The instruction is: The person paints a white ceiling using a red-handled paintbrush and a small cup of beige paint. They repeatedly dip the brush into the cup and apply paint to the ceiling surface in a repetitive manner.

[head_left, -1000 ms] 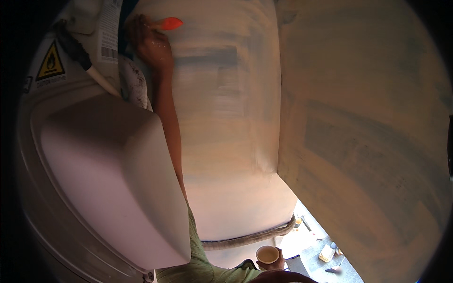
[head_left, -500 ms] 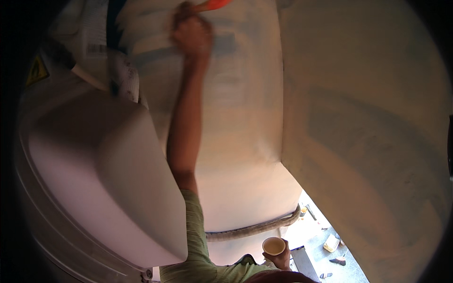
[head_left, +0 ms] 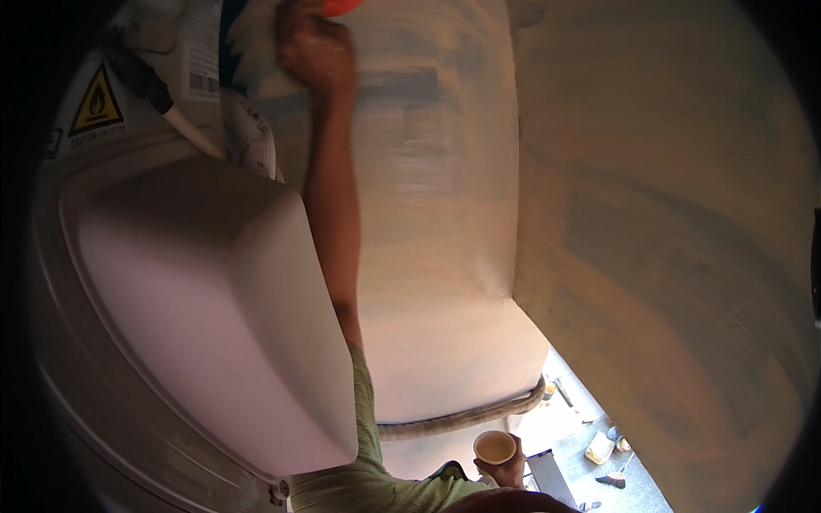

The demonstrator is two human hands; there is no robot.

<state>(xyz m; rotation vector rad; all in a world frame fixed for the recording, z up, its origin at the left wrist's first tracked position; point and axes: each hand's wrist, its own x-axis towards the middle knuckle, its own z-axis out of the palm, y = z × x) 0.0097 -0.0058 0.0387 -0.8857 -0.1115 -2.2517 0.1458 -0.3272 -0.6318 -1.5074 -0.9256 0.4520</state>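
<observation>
the left hand [head_left: 316,53] is gripping a red-ended tool [head_left: 344,6], partly out of view, near the left edge of the streaked wall [head_left: 419,256]. the right hand [head_left: 510,474] is holding a pale cup [head_left: 494,450] below the wall's lower edge, where a hose [head_left: 470,418] is running. a white casing [head_left: 239,325] is flanking the raised arm [head_left: 333,205]; a brush [head_left: 611,480] is lying farther off.

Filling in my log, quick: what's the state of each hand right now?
Left hand: closed, holding an orange-ended tool.
Right hand: holding a pale cup.
</observation>
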